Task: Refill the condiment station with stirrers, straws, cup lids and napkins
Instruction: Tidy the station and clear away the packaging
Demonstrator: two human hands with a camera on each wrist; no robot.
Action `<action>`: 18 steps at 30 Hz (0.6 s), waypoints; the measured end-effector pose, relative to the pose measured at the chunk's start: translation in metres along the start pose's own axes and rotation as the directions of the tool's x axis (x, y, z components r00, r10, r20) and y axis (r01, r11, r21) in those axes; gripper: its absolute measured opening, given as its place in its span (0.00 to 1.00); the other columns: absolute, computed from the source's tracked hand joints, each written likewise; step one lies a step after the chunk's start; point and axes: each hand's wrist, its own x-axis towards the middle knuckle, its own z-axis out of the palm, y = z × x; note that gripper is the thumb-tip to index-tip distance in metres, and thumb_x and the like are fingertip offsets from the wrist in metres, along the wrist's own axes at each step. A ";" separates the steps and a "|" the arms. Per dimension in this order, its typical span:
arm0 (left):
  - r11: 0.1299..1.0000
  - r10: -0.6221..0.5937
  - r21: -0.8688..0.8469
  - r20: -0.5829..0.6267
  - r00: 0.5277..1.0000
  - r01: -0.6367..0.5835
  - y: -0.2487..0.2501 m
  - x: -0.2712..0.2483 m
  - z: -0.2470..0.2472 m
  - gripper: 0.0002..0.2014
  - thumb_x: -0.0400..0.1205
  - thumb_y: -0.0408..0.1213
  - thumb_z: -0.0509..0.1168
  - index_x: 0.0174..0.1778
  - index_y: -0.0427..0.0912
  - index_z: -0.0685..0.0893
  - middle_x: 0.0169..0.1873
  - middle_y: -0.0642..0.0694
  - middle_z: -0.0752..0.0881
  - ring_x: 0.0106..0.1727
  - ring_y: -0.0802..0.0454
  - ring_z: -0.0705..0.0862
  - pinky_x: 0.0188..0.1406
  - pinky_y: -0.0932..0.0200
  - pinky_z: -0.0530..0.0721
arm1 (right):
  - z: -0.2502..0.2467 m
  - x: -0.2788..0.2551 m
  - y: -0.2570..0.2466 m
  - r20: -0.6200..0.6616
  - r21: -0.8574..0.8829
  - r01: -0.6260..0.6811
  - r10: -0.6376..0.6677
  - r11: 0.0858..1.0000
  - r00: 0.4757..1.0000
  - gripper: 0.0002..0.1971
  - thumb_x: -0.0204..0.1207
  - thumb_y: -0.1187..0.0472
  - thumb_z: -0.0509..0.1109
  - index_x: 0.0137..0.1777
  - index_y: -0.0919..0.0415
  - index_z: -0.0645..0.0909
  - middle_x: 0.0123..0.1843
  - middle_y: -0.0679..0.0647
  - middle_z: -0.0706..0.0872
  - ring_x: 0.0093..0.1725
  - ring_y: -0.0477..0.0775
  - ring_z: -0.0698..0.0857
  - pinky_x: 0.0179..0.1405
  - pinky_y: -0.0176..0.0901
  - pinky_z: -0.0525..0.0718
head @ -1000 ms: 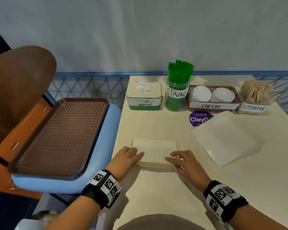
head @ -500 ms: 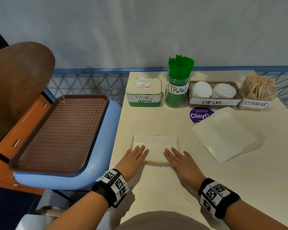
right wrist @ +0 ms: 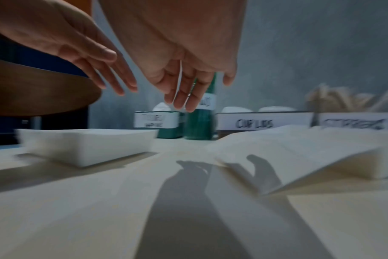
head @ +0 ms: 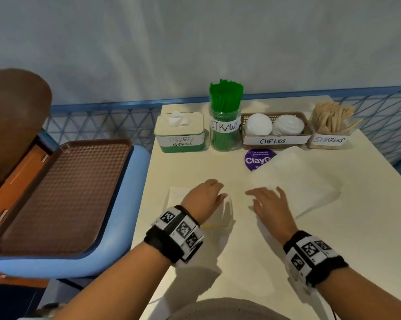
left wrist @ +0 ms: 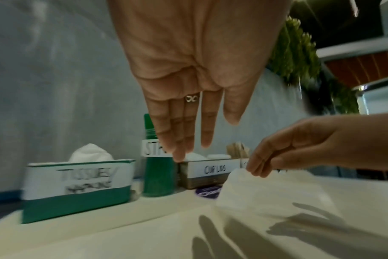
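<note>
A flat stack of white napkins (head: 177, 196) lies on the cream table (head: 264, 262) in front of me. My left hand (head: 214, 190) hovers over its right half, fingers straight, holding nothing. My right hand (head: 264, 197) floats just right of the stack, fingers loosely spread and empty, close to the near corner of a flat white paper pack (head: 296, 181). In the right wrist view the napkin stack (right wrist: 84, 145) and the pack (right wrist: 299, 152) lie either side of the raised right hand (right wrist: 188, 98). At the back stand the tissue box (head: 179, 135), straw jar (head: 224, 125), cup lid basket (head: 275, 140) and stirrer box (head: 331, 125).
A brown tray (head: 63, 192) rests on a blue chair seat (head: 116, 227) left of the table. A purple round sticker (head: 257, 159) shows beside the white pack. A blue lattice rail (head: 102, 125) and a grey wall close off the back.
Both hands have lifted off the napkin stack's near edge and moved forward. The left hand now hovers over the stack; the right hand has shifted right, toward the white pack.
</note>
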 end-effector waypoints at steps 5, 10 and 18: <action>0.977 -0.106 -0.165 0.161 0.981 0.132 0.061 0.062 0.027 0.22 0.84 0.42 0.59 0.72 0.35 0.70 0.67 0.35 0.77 0.69 0.40 0.74 0.66 0.53 0.70 | -0.043 0.024 0.082 -0.027 -0.007 -0.304 0.304 0.953 0.952 0.17 0.62 0.80 0.70 0.51 0.67 0.86 0.52 0.68 0.85 0.44 0.72 0.84 0.49 0.59 0.80; 0.923 -0.275 -0.175 0.320 0.907 0.342 0.093 0.092 0.062 0.29 0.82 0.44 0.62 0.74 0.31 0.62 0.71 0.33 0.69 0.71 0.37 0.71 0.68 0.50 0.71 | -0.056 0.034 0.132 0.068 -0.089 -0.489 0.495 0.868 0.866 0.25 0.75 0.77 0.60 0.74 0.71 0.69 0.77 0.71 0.65 0.76 0.71 0.65 0.71 0.61 0.66; 0.872 -0.285 -0.294 0.348 0.893 0.392 0.109 0.107 0.066 0.48 0.54 0.65 0.53 0.66 0.35 0.67 0.50 0.44 0.65 0.68 0.41 0.74 0.60 0.52 0.73 | -0.054 0.038 0.164 0.307 -0.211 -0.628 0.661 0.749 0.685 0.24 0.81 0.72 0.53 0.78 0.69 0.59 0.71 0.69 0.71 0.69 0.68 0.73 0.67 0.55 0.71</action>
